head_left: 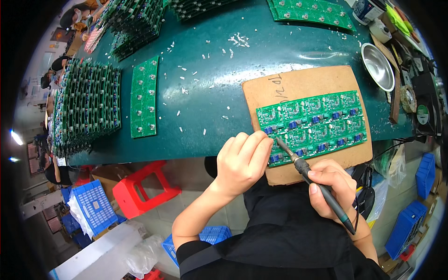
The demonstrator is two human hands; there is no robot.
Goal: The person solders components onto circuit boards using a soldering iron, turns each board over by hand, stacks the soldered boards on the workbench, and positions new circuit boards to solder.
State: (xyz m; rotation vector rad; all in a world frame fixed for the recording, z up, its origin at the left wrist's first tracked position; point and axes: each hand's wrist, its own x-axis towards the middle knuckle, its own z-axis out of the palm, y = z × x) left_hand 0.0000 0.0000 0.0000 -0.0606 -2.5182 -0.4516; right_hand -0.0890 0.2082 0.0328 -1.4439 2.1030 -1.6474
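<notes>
A green circuit board panel (322, 122) with rows of blue parts lies on a brown cardboard sheet (317, 79) before me. My right hand (333, 186) grips a soldering iron (322, 186) by its dark handle. The iron's tip points up and left, at the left part of the panel. Close beside that tip, my left hand (245, 161) is closed at the panel's left edge, its fingers curled together. What those fingers pinch, if anything, is too small or hidden to make out.
Tall stacks of boards (86, 102) stand at the left, beside a single board (144, 98). Small clippings (239, 39) lie scattered over the green table (205, 98). A metal bowl (377, 66) sits at the right. Below are a red stool (140, 189) and blue crates (95, 207).
</notes>
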